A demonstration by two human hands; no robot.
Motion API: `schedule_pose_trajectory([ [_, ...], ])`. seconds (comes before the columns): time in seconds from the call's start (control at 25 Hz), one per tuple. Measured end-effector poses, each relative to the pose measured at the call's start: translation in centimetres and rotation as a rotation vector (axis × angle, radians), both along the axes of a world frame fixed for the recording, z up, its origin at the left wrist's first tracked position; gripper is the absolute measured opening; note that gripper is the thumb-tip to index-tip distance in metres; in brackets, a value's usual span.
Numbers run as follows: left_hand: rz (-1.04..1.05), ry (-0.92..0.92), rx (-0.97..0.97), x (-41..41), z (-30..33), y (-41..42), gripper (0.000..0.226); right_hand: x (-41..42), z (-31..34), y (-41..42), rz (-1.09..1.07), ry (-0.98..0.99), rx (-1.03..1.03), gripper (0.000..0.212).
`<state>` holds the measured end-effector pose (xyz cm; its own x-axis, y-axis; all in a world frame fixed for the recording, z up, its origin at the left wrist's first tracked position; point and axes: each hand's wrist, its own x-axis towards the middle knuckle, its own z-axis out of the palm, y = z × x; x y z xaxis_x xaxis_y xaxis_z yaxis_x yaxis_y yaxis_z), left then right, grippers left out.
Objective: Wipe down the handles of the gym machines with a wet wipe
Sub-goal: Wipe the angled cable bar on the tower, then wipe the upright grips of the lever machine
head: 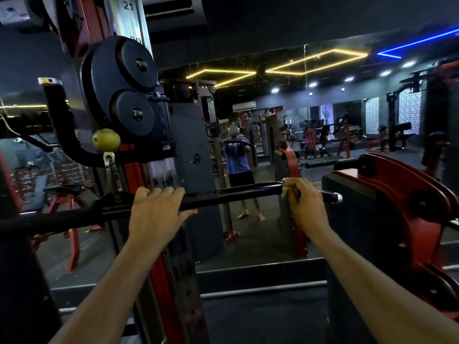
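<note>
- Right hand (304, 198): fingers curled over the top of the black bar handle (233, 192) near its right end, gripping it. A scrap of pale wet wipe (285, 194) shows at the left edge of the fist, pressed between palm and bar; most of the wipe is hidden inside the grip.
- Left hand (156, 211): wrapped over the same bar left of centre, four fingers curled over the top, thumb lying under and along the bar toward the right. Nothing else is in this hand.
- The bar runs roughly level across the view and dips a little past the right hand, ending in a silver end cap (337, 197). Its far left part is thicker and goes out of frame.
- The bar hangs from a metal clip (109, 161) just left of the left hand; a yellow-green ball stop (106, 140) sits directly above the clip.
- Behind the clip: cable machine upright (134, 21) with printed numbers, carrying two black pulley wheels (124, 83).
- To the right, near the right hand: a red and black machine housing (402, 207).
- Ahead: a wall mirror (273, 135) showing the person's reflection in a blue shirt (237, 157), holding the bar, with gym machines and ceiling light strips behind.
- Both forearms are bare and reach up from the bottom of the frame.
</note>
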<state>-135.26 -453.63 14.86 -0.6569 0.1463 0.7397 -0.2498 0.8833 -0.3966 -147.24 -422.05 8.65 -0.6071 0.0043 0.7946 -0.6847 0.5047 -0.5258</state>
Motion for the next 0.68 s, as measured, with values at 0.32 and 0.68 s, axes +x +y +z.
schedule_pose_trajectory([
  [0.32, -0.163, 0.125, 0.151, 0.3, -1.7, 1.6, 0.065, 5.1, -1.8, -0.9, 0.165, 0.015, 0.120, 0.022],
  [0.68, -0.552, -0.034, 0.404, 1.2, -12.0, 11.5, 0.029, 12.8, -9.2, 7.9, 0.011, -0.241, 0.000, 0.021],
])
